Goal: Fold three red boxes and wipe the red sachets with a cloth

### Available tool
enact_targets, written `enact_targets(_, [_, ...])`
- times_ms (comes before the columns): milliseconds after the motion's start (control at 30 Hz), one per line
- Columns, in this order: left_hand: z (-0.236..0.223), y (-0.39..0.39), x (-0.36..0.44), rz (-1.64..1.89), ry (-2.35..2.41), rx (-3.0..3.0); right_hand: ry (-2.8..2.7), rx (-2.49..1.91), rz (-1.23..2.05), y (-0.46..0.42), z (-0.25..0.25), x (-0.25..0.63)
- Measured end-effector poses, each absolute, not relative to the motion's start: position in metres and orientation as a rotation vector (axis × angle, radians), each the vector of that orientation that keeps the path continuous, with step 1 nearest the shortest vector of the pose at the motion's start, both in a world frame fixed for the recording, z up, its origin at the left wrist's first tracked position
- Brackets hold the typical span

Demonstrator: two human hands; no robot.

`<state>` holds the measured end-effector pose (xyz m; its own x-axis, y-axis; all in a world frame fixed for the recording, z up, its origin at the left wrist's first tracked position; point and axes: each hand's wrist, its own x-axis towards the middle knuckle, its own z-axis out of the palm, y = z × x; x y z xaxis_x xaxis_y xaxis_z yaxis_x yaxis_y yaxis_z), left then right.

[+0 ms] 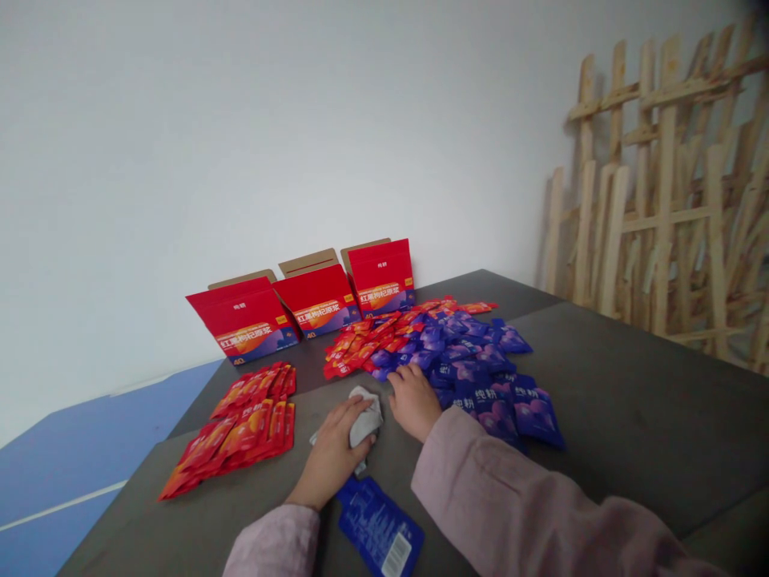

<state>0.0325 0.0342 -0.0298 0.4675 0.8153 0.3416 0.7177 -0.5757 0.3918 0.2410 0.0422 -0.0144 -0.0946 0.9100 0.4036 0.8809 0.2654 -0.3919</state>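
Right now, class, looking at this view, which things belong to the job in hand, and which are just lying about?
Job in hand: left hand, holding a crumpled grey item; right hand; blue sachet; purple sachets; red sachets; red cartons.
Lying about: wooden slats; blue surface.

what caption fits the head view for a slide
Left hand on a crumpled grey cloth, right hand beside blue sachets, with red sachets and three open red cartons beyond

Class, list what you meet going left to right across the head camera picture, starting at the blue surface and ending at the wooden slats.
blue surface → red sachets → left hand → right hand → purple sachets → wooden slats
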Motion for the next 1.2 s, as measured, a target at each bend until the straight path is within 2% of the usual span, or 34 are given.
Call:
enact_targets(400, [-0.031,0.034,0.035,0.727,1.347,2.466,-2.275,-1.476,0.162,0.078,-0.02,0.232])
enact_targets(800, [-0.032,0.033,0.034,0.762,1.349,2.451,-2.227,-1.541,0.192,0.091,-0.031,0.219])
enact_targets(1033, [-0.032,0.034,0.033,0.77,1.338,2.399,-2.02,-1.345,0.095,0.089,-0.029,0.223])
enact_targets(1200, [-0.031,0.036,0.031,0.847,1.343,2.289,-1.599,-1.119,0.225,0.082,-0.015,0.232])
